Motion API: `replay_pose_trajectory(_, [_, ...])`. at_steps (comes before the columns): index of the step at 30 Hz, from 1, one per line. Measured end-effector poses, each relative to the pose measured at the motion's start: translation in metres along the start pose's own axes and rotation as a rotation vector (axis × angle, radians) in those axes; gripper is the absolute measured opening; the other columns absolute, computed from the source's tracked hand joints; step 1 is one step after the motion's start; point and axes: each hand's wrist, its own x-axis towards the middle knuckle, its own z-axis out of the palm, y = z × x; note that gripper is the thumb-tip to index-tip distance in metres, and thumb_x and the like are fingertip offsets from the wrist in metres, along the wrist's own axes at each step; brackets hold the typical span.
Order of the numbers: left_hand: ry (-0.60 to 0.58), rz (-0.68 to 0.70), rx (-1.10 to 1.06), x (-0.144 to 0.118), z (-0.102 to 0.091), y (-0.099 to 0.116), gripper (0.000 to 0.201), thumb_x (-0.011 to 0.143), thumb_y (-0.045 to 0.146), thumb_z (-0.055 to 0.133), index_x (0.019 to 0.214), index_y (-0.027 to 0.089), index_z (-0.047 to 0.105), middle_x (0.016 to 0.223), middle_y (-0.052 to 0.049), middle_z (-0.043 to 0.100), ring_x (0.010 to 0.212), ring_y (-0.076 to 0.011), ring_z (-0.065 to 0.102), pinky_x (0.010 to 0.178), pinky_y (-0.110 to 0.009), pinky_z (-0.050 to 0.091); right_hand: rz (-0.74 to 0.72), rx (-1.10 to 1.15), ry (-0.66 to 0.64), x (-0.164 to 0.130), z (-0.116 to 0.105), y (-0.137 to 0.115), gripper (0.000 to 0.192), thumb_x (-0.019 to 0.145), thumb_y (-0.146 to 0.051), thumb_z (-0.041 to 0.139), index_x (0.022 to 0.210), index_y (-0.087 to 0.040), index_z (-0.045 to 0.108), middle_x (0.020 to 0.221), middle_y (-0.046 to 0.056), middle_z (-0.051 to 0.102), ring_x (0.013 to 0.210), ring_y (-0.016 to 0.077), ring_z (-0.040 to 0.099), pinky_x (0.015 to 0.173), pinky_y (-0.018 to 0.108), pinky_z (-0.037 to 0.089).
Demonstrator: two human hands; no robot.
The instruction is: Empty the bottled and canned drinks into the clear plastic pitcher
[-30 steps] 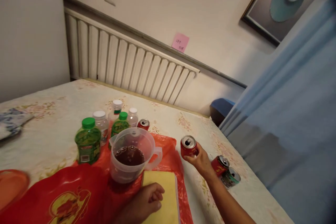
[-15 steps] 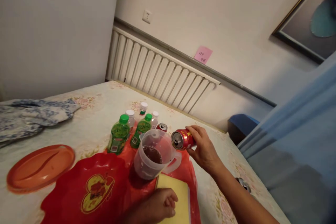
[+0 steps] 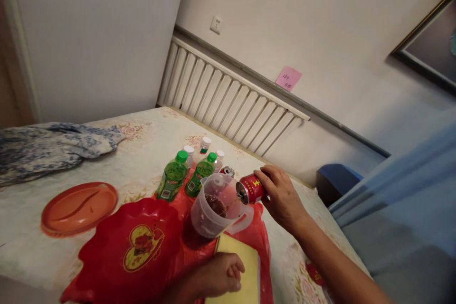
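Observation:
My right hand (image 3: 280, 192) is closed around a red drink can (image 3: 252, 188), tipped with its opened top towards a clear plastic measuring jug (image 3: 203, 213). The can hangs at the rim on the handle side. Dark brown liquid (image 3: 215, 205) with bubbles lies in the jug. Below the jug, my left hand (image 3: 223, 275) hovers over or rests on a yellow pad (image 3: 245, 261), its fingers curled with nothing visible in them. Another opened can (image 3: 228, 171) stands just behind the jug, partly hidden.
Two green bottles (image 3: 173, 175) and several white-capped clear bottles (image 3: 205, 145) stand behind the jug. To the left are a red scalloped tray (image 3: 107, 247), an orange plate (image 3: 80, 209) and a patterned cloth (image 3: 60, 147). Another red can (image 3: 314, 273) lies partly behind my right forearm.
The view has swung slightly left, so everything sits further right. The can in my right hand is tipped a little further down. My left hand stays curled in the same place.

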Motion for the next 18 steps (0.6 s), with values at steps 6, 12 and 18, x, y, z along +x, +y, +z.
replay_pose_trajectory(6, [0.001,0.015,0.003,0.005,0.001,-0.011,0.041,0.064,0.015,0.065,0.105,0.016,0.063,0.092,-0.003,0.065,0.082,-0.0185,0.060,0.071,-0.030,0.045,-0.062,-0.056,-0.030,0.007,-0.003,0.001,0.047,0.086,-0.006,0.054,0.131,-0.019,0.053,0.122,0.015,0.055,0.116,0.0310,0.049,0.098,0.051,0.046])
replay_pose_trajectory(12, [0.005,0.002,0.016,0.007,0.001,-0.013,0.040,0.064,0.017,0.066,0.104,0.017,0.063,0.092,-0.003,0.066,0.083,-0.0189,0.060,0.072,-0.031,0.046,-0.107,-0.083,-0.037,0.013,-0.009,-0.001,0.041,0.089,-0.007,0.051,0.129,-0.018,0.055,0.121,0.016,0.056,0.116,0.0307,0.049,0.097,0.052,0.046])
replay_pose_trajectory(18, [0.011,-0.006,0.029,0.007,0.002,-0.012,0.040,0.064,0.016,0.065,0.103,0.018,0.064,0.091,-0.002,0.066,0.081,-0.0177,0.060,0.070,-0.028,0.046,-0.132,-0.093,-0.046,0.015,-0.011,-0.002,0.036,0.093,-0.011,0.050,0.128,-0.016,0.055,0.121,0.017,0.057,0.116,0.0308,0.048,0.098,0.053,0.045])
